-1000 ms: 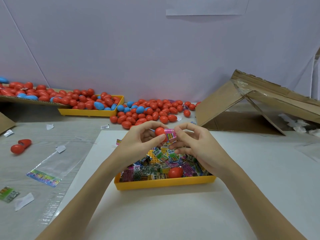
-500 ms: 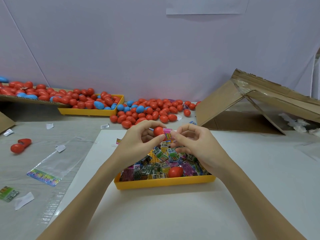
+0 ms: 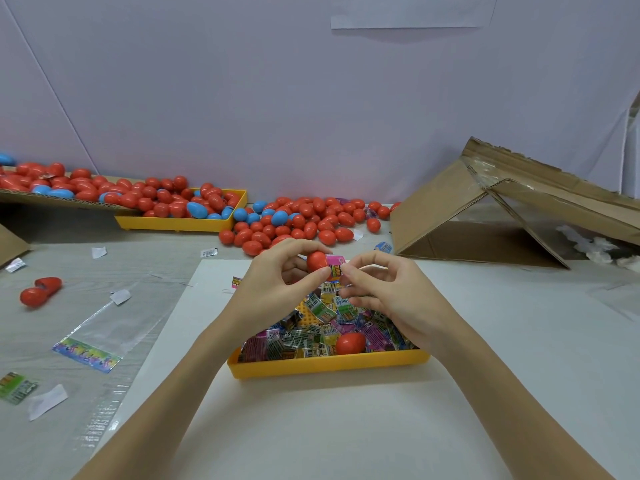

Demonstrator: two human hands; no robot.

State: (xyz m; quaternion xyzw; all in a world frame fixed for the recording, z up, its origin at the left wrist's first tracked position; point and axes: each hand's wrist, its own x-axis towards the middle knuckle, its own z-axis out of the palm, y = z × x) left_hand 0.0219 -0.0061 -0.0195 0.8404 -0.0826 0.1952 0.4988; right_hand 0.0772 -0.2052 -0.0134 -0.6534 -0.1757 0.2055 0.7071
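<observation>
Both hands have slid a shade to the left over the last second, and the pink packet [image 3: 335,267] now sits tighter against the red egg [image 3: 315,260] than it did. The left hand [image 3: 273,289] grips the egg, its fingers [image 3: 310,245] curled over the top and the thumb pressed up from below. The right hand [image 3: 391,292] pinches the packet's right end between thumb and forefinger, with the other fingers curled loosely behind. The packet's left end meets the egg; I cannot tell from where I stand whether it has gone inside.

Egg and packet are held in the air above the far side of the near yellow tray [image 3: 329,366], which sits on a white sheet [image 3: 346,427] on the counter [image 3: 166,244]. That tray holds a jumble of small printed packets [image 3: 308,337] and one more whole egg [image 3: 350,342] near its front wall.

Further back, a second yellow tray [image 3: 180,224] is heaped with red and blue eggs, and a loose pile of eggs [image 3: 301,223] spreads just beside it on the counter. An opened cardboard box [image 3: 485,216] lies tipped over at the right. At the left lie a split red egg [image 3: 40,291] and a clear plastic bag [image 3: 104,327] with a rainbow strip along its end.
</observation>
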